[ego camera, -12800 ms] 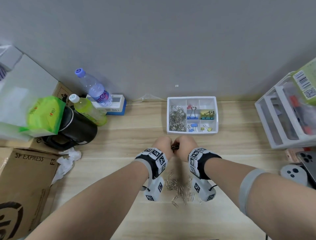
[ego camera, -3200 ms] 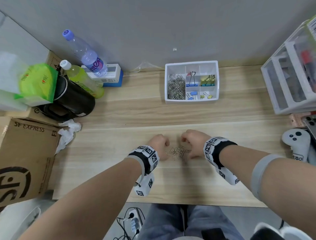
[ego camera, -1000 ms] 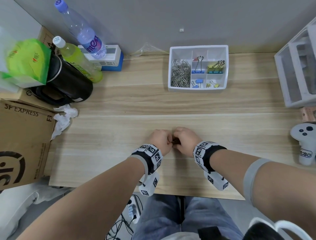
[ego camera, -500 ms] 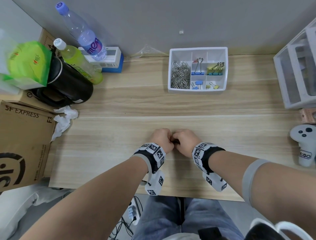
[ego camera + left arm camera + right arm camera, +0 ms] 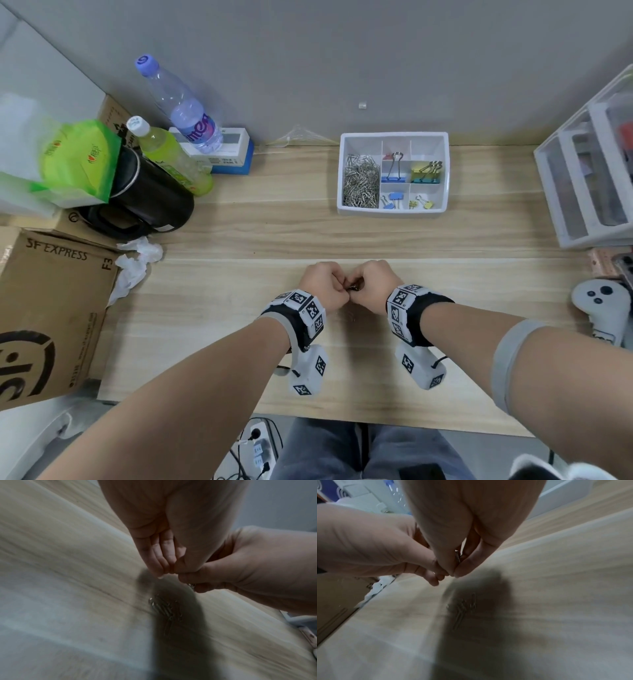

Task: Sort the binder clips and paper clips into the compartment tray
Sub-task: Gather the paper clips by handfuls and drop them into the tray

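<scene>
My two hands meet knuckle to knuckle over the middle of the wooden table. The left hand [image 5: 337, 291] and right hand [image 5: 359, 291] curl together round a bunch of silver paper clips [image 5: 354, 289]. In the right wrist view one clip [image 5: 457, 556] shows between thumb and fingers. Both hands are lifted; a few loose paper clips [image 5: 164, 608] lie in their shadow, also visible as loose clips [image 5: 462, 607]. The white compartment tray [image 5: 445, 171] stands at the back; its long left compartment holds paper clips [image 5: 361, 181], the right ones hold binder clips [image 5: 426, 173].
At the back left stand two bottles [image 5: 178, 102], a black kettle [image 5: 154, 198] and a green packet. A cardboard box [image 5: 51, 308] and crumpled tissue [image 5: 137, 260] lie at the left. A white drawer unit [image 5: 589, 178] and a game controller [image 5: 603, 308] sit at the right.
About 3 s ago the hands flanked a spread of clips; they have closed together round most of them and lifted slightly. A few clips stay on the table.
</scene>
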Demonstrator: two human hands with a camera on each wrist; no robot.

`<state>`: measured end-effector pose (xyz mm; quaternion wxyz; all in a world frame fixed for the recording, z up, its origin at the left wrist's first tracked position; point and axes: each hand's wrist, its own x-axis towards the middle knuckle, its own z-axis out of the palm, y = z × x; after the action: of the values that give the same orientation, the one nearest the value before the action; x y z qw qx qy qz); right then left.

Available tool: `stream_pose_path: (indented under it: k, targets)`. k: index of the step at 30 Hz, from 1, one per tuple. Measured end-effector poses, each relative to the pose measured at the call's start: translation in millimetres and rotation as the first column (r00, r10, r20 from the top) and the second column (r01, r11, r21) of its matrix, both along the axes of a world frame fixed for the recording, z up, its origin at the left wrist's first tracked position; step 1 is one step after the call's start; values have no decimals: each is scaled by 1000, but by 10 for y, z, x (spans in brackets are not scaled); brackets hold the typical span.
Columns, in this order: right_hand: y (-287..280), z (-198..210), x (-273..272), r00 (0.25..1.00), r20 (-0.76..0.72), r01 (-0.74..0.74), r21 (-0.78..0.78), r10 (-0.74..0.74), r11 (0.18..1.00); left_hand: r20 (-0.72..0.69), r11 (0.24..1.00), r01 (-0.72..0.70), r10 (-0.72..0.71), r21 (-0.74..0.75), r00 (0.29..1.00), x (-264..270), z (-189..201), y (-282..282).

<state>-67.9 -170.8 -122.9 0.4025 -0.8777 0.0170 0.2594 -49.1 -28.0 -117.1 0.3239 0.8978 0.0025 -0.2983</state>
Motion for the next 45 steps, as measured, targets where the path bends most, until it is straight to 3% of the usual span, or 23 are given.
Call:
stream_pose_path:
  k: [16,25,30,36,39,42,45]
  targets:
    - [-295,292,1261,963,180,213,-53,-201,976,230,981,-127,159,-149,960,1155,242,-416]
    - [-341,212,1706,967,209,173,-126,-144,977,299,996,39,-12,-84,954,1487,134,-509]
    - [-343,126,1691,967,252,89,-205,-36,975,315,993,118,-122,30,941,1442,54,-507]
    - [-362,75,1512,936,352,74,-226,10,971,328,989,130,-147,74,933,1309,51,-354]
    - [-326,100,1426,964,243,-51,-242,111,969,280,968,211,-242,138,929,1194,63,-242]
    - [-278,103,1297,977,83,-172,-248,197,953,122,928,313,-341,201,932,1063,62,-121]
    - [-242,98,1111,945,-129,-325,-286,300,901,4,862,438,-454,257,891,932,75,-9]
